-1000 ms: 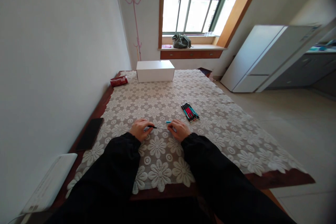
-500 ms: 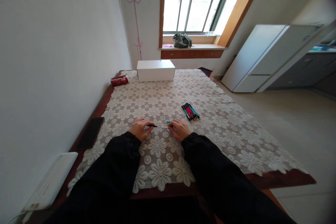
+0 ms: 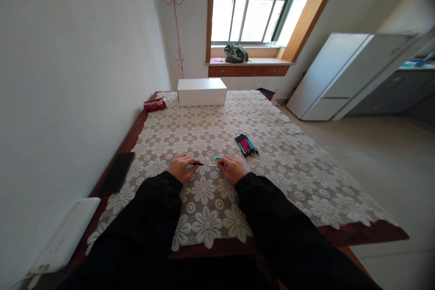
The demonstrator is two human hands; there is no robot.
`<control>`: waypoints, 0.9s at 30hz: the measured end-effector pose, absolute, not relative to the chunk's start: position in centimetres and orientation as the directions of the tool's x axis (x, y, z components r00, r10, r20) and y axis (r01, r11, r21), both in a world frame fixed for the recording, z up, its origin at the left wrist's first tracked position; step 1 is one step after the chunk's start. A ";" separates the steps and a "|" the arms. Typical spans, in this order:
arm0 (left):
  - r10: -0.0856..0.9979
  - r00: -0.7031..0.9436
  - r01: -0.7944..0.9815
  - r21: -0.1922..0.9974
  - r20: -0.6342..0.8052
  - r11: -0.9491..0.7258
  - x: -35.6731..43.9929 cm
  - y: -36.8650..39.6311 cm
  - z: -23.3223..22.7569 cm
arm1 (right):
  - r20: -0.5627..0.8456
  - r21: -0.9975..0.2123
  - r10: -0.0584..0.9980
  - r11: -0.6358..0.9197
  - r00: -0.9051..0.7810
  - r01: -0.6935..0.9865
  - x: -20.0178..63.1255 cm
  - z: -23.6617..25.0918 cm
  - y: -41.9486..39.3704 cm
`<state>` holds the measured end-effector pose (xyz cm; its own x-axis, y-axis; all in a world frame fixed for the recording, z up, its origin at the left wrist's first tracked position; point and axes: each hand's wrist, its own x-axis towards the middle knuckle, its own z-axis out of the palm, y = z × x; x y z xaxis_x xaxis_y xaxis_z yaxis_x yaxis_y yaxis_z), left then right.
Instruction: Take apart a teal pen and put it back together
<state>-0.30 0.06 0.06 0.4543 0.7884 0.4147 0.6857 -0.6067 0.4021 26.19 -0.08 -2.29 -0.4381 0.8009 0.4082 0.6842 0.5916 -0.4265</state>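
Note:
My left hand (image 3: pixel 183 167) is closed in a pinch on the black part of a pen (image 3: pixel 196 163). A thin pale rod (image 3: pixel 211 165), which looks like a refill, runs from that part across to my right hand (image 3: pixel 232 168). The fingertips of my right hand are pinched at the rod's far end. Just beyond them shows a teal pen piece (image 3: pixel 218 158); whether those fingers also grip it I cannot tell. Forward and to the right, several pens (image 3: pixel 246 145) with black, red and teal barrels lie side by side on the lace tablecloth (image 3: pixel 204 190).
A white box (image 3: pixel 201 93) stands at the table's far end, with a red packet (image 3: pixel 155 105) to its left. Along the left edge lie a dark phone (image 3: pixel 117 173) and a white device (image 3: pixel 66 235) with a cable. The wall runs close on the left.

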 end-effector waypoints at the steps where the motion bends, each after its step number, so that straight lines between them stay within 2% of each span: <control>1: 0.787 0.460 0.681 0.406 0.411 -0.609 -0.3 0.1 0.1 | 0.405 -0.429 0.801 0.592 -0.441 0.683 26.2 -2.3 -0.1; 8: 0.783 0.504 0.646 0.442 0.365 -0.622 -0.2 0.1 0.1 | 0.411 -0.434 0.783 0.618 -0.467 0.655 26.0 -2.0 -0.3; 14: 0.802 0.485 0.655 0.463 0.347 -0.597 -0.1 0.0 0.1 | 0.402 -0.489 0.786 0.618 -0.470 0.615 25.8 -1.7 -0.6; 22: 0.742 0.536 0.591 0.450 0.402 -0.670 -0.1 -0.1 0.1 | 0.395 -0.546 0.772 0.633 -0.498 0.550 25.7 -1.8 -0.7; 27: 0.748 0.544 0.630 0.403 0.381 -0.664 -0.1 -0.1 -0.1 | 0.395 -0.564 0.751 0.653 -0.529 0.505 25.6 -1.9 -0.7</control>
